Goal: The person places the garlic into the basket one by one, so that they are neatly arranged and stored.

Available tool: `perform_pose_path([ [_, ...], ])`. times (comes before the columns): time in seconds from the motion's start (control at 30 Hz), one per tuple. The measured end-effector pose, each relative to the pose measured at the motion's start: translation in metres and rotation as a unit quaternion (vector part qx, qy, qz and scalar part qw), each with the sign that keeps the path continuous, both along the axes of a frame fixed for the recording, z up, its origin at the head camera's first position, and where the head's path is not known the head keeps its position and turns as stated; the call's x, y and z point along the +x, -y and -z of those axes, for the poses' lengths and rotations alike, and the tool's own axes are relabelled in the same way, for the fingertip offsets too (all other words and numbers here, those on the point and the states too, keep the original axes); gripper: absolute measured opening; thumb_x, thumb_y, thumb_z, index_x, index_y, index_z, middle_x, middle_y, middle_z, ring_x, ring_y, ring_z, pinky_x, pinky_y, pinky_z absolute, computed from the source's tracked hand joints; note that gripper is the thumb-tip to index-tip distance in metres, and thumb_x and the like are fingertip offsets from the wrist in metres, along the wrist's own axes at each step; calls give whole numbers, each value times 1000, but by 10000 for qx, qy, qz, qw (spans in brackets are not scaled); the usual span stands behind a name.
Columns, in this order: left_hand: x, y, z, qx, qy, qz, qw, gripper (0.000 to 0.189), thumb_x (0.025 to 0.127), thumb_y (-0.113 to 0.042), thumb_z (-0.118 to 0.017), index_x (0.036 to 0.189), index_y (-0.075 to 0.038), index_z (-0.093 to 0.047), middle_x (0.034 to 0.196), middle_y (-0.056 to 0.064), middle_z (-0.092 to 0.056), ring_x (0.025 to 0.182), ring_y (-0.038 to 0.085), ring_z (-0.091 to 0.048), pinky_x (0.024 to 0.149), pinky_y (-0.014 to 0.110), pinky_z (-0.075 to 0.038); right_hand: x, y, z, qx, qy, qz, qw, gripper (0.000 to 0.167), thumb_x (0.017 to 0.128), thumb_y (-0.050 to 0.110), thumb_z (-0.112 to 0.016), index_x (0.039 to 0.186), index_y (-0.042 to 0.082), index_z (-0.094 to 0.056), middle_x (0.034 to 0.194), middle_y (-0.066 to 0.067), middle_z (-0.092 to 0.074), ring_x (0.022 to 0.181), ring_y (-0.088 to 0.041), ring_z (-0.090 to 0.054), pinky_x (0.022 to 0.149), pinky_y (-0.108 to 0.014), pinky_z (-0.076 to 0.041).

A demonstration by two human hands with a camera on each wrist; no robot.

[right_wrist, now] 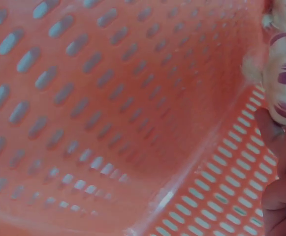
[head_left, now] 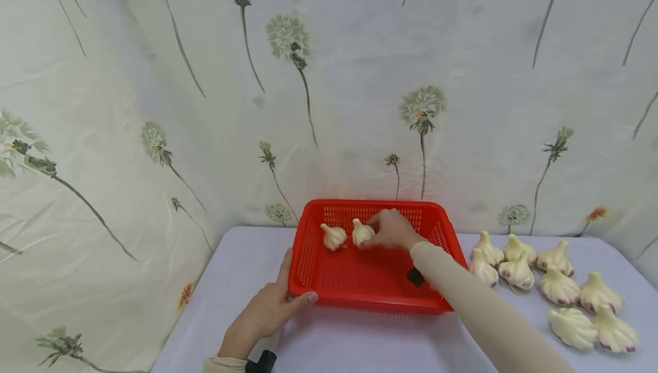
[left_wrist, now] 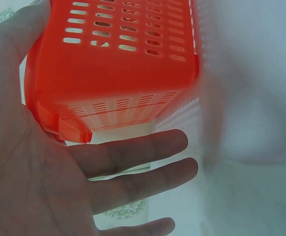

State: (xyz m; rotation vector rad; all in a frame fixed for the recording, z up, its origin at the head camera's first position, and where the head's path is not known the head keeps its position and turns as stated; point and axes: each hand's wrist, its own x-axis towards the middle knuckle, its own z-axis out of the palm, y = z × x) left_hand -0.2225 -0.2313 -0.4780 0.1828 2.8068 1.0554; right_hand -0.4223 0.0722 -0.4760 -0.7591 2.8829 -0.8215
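Note:
A red plastic basket [head_left: 360,299] with slotted walls stands on the table. My right hand [head_left: 393,230] reaches into it and pinches a garlic bulb [head_left: 362,233]. The right wrist view shows this garlic bulb [right_wrist: 283,78] at the right edge, purple streaks on its base, with fingertips against it. A second garlic bulb [head_left: 334,237] lies just left of it inside the basket. My left hand [head_left: 267,307] rests at the basket's front left corner, thumb by the front rim. Its other fingers [left_wrist: 138,150] are straight and spread beside the basket wall in the left wrist view.
Several garlic bulbs [head_left: 560,287] lie grouped on the table right of the basket. The table [head_left: 247,264] has a pale cover. Behind and to the left hangs a curtain [head_left: 349,104] printed with dandelions.

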Motion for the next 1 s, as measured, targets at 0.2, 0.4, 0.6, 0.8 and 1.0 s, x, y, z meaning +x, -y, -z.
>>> perform_pose_path([
  [0.2, 0, 0, 0, -15, -116, 75, 9999, 109, 95, -66, -66, 172, -26, 1, 92, 6, -70, 79, 19, -62, 66, 37, -50, 2, -3, 0, -40, 126, 132, 9998, 54, 76, 48, -95, 113, 10, -83, 89, 3, -76, 81, -16, -62, 73, -34, -55],
  [0.4, -2, -1, 0, -4, -83, 58, 9999, 110, 95, -67, -66, 172, -26, 2, 92, 5, -69, 80, 20, -62, 66, 37, -50, 3, -3, -3, 32, 212, 139, 9997, 51, 77, 48, -95, 110, 11, -84, 86, 3, -75, 79, -17, -60, 71, -33, -53],
  [0.6, -1, -2, 0, 7, -36, 14, 10000, 110, 95, -67, -67, 172, -27, 1, 98, 8, -71, 82, 21, -63, 67, 38, -51, 4, -3, 1, 35, 387, 141, 9991, 40, 76, 47, -95, 99, 15, -85, 80, 5, -74, 75, -17, -57, 67, -32, -51],
  [0.8, 0, -2, 1, -18, -38, 24, 10000, 111, 94, -69, -65, 172, -25, 1, 100, 8, -72, 84, 20, -64, 69, 39, -53, 4, -1, 2, 43, 375, 151, 9992, 43, 77, 47, -95, 101, 14, -85, 82, 4, -75, 76, -16, -60, 68, -33, -53],
  [1.0, 1, -1, 1, -4, -17, 2, 10000, 111, 95, -68, -65, 172, -25, 1, 98, 8, -71, 83, 20, -63, 69, 39, -53, 2, 3, 4, 181, 307, 221, 9991, 47, 75, 50, -95, 102, 14, -85, 82, 5, -75, 76, -16, -59, 68, -33, -52],
])
